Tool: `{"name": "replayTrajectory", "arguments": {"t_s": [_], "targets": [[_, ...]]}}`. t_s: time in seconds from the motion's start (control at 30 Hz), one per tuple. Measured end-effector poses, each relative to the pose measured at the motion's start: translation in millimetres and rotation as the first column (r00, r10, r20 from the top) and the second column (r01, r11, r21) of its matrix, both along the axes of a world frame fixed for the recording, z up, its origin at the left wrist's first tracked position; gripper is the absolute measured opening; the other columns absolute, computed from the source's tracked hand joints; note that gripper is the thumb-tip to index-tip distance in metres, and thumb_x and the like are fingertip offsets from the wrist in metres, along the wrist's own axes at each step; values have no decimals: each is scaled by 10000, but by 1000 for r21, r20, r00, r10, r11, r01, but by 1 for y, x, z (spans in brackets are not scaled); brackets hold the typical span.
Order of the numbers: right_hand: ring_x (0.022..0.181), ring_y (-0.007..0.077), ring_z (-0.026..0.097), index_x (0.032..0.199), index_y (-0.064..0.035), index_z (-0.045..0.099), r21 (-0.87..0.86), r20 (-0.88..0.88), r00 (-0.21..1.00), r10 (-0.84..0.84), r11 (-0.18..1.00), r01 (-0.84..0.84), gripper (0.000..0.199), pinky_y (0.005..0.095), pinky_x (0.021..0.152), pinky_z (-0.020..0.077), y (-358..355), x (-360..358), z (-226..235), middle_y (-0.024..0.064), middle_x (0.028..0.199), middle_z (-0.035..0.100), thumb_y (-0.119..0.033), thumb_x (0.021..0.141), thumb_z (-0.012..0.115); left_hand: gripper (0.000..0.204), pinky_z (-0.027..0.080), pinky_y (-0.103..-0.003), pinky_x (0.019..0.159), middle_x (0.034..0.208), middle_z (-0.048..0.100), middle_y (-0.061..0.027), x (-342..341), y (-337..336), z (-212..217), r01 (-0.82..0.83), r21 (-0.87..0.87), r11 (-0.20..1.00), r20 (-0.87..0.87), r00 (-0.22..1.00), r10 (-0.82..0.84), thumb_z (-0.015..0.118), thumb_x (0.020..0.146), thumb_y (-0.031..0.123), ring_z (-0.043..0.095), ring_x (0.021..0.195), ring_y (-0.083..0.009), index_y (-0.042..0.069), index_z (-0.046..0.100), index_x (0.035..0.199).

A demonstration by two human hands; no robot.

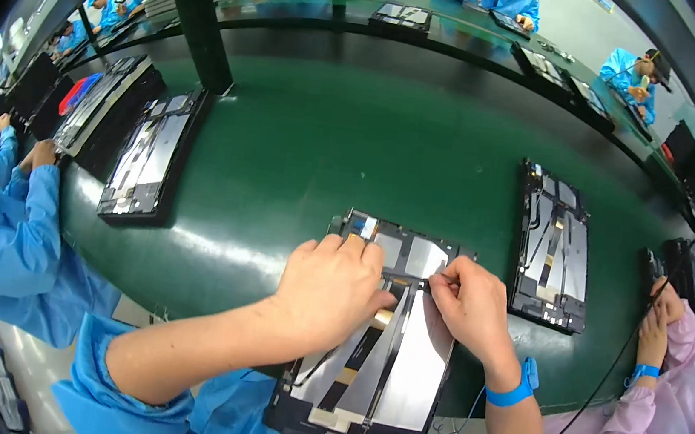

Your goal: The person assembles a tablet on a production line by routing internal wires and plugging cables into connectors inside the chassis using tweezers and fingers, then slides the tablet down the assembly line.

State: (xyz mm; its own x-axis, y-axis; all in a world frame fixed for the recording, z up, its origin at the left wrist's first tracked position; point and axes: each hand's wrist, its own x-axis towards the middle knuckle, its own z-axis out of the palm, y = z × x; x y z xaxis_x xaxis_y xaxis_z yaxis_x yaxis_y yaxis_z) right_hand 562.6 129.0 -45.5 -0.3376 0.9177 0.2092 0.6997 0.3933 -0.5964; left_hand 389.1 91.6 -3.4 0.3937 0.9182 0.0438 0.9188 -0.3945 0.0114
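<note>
An opened tablet (422,354), a black frame with silver panels and dark ribbon cables, leans toward me over the table's near edge. My left hand (332,279) lies on its upper left part, fingers curled down against the frame and thumb near the middle cable. Beside the tablet's upper right edge, my right hand (474,309) is closed in a pinch over the inner parts. A small dark bit shows at those fingertips, too small to name. My left palm hides part of the frame.
On the green table (307,118), a stack of similar opened tablets (554,249) stands to the right, with another stack (149,156) at left. A green post (195,15) rises behind. Co-workers in blue (17,222) and pink (623,428) sit at either side. A black cable (607,379) hangs at right.
</note>
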Motion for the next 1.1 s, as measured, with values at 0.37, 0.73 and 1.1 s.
{"name": "replayTrajectory", "arguments": {"t_s": [0.37, 0.73, 1.1], "targets": [[495, 252, 525, 620, -4, 473, 38, -96, 995, 21, 999, -17, 184, 325, 473, 390, 2, 1, -6, 122, 529, 518, -165, 694, 523, 560, 291, -404, 757, 896, 423, -155, 53, -28, -18, -499, -199, 843, 88, 848, 523, 606, 588, 425, 409, 863, -273, -15, 430, 888], [587, 298, 538, 649, -10, 496, -74, -79, 997, 10, 997, -16, 169, 374, 539, 409, 1, 3, -1, 141, 608, 543, -175, 677, 518, 548, 262, -415, 818, 1004, 415, -186, 55, -15, 2, -600, -496, 628, -18, 730, 684, 582, 585, 297, 369, 991, -293, -54, 411, 969], [558, 305, 526, 596, -26, 490, -20, -25, 997, 76, 997, -77, 146, 375, 499, 411, 1, 7, -6, 130, 572, 528, -160, 635, 532, 847, 239, -429, 846, 1070, 369, -179, 38, -15, -3, -243, 34, 969, 255, 940, 227, 643, 561, 458, 348, 1012, -286, -71, 301, 1127]]}}
